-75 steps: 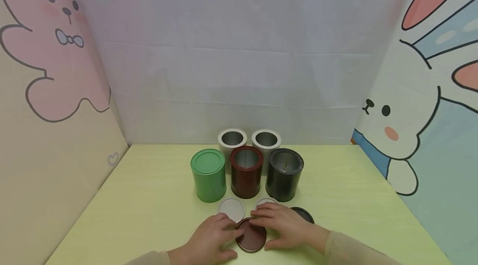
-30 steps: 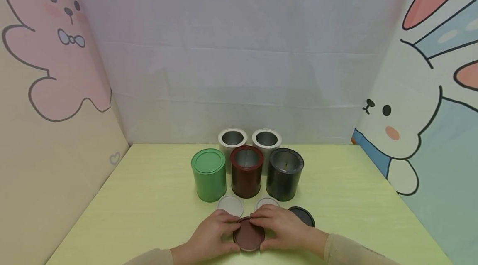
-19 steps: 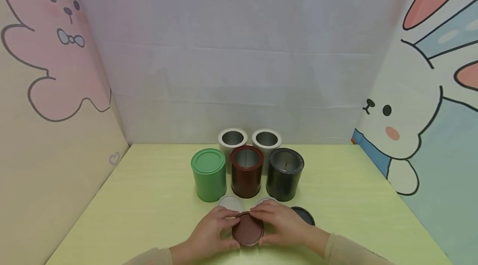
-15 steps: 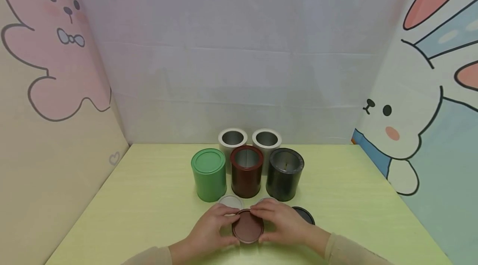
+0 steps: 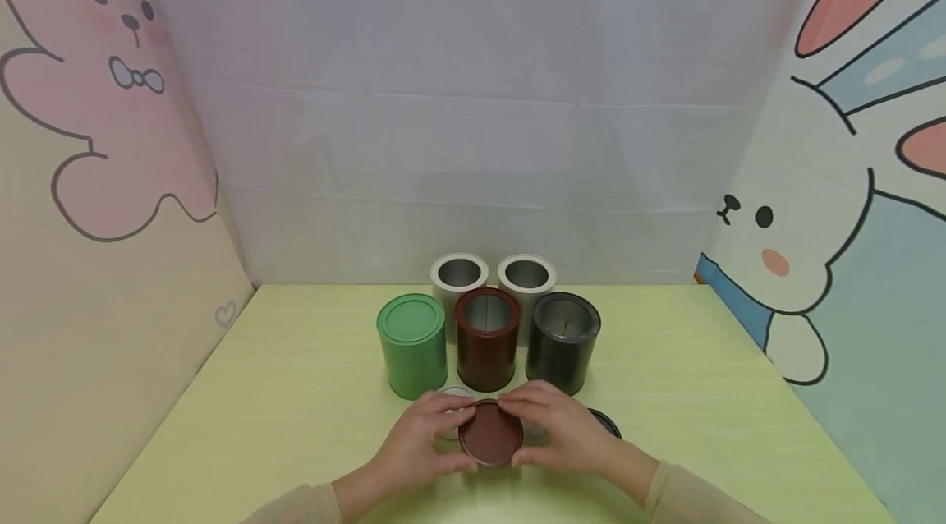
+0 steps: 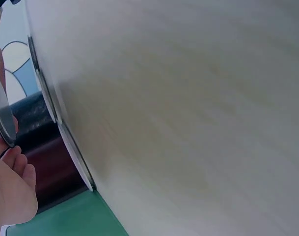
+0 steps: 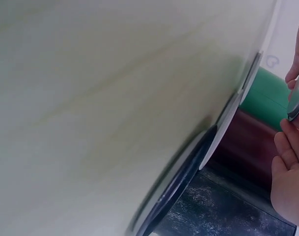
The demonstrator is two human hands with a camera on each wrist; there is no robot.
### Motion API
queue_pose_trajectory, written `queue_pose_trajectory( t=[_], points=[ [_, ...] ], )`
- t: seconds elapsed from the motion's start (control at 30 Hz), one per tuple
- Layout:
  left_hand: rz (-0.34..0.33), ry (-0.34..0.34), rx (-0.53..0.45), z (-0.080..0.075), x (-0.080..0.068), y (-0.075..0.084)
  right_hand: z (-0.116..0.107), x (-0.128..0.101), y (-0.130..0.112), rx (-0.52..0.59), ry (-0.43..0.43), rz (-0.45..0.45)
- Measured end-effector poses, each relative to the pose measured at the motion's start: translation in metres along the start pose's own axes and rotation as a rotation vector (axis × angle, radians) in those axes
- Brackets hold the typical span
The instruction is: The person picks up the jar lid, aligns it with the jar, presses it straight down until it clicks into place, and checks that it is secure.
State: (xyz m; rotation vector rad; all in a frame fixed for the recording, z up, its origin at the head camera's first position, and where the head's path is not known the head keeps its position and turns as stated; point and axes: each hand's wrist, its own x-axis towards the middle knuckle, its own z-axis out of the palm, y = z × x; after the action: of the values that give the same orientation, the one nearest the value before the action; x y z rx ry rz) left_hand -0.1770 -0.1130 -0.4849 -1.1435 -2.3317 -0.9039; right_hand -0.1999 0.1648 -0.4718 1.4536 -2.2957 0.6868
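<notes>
Between my two hands a dark red lid [image 5: 491, 434] is held by its rim. My left hand [image 5: 406, 450] pinches its left side with fingers and thumb. On the opposite side my right hand [image 5: 567, 435] grips the rim likewise. Both wrist views show the lid raised off the table, its metal underside [image 6: 3, 113] visible in the left one. Just beyond stands a dark red can [image 5: 486, 360] with its top uncovered. Beneath the hands lie a white lid [image 5: 452, 391], partly covered, and a black lid [image 5: 608, 422], mostly hidden by my right hand.
A green can [image 5: 415, 364] with its lid on stands left of the red can, a black uncovered can [image 5: 560, 360] right of it. Two white uncovered cans, left [image 5: 445, 294] and right [image 5: 534, 292], stand behind. A pale cloth wall [image 5: 473, 138] closes off the back of the yellow-green table [image 5: 244, 425].
Both hands have closed on the red lid's rim and lifted it off the table. It has moved forward toward the cans, covering more of the white lids. The cans have stayed in place.
</notes>
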Motion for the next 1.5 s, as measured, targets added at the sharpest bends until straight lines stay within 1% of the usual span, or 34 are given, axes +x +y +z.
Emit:
queue_pose_trajectory(
  t=[0.17,0.3,0.53,0.67,0.8,1.0,1.23,1.5],
  points=[
    [0.010,0.029,-0.023,-0.003,0.005,-0.002,-0.002,0.003,0.000,0.014,0.024,0.031],
    [0.011,0.037,-0.023,-0.004,0.009,-0.003,-0.004,0.005,0.000,0.004,0.037,0.051],
    [-0.014,0.036,-0.011,-0.008,0.016,-0.003,-0.007,0.008,0.003,0.001,0.058,0.045],
    [-0.031,0.041,-0.027,-0.011,0.020,-0.002,-0.010,0.010,0.006,-0.004,0.080,0.038],
    [-0.034,0.054,-0.040,-0.013,0.025,-0.003,-0.015,0.015,0.007,-0.025,0.106,0.030],
    [-0.045,0.066,-0.021,-0.018,0.035,-0.002,-0.026,0.023,0.006,-0.023,0.101,0.059],
    [-0.020,0.101,-0.013,-0.024,0.044,-0.002,-0.035,0.032,0.008,-0.052,0.131,0.013],
    [0.023,0.137,-0.023,-0.035,0.058,-0.003,-0.043,0.042,0.013,-0.047,0.154,0.031]
  ],
)
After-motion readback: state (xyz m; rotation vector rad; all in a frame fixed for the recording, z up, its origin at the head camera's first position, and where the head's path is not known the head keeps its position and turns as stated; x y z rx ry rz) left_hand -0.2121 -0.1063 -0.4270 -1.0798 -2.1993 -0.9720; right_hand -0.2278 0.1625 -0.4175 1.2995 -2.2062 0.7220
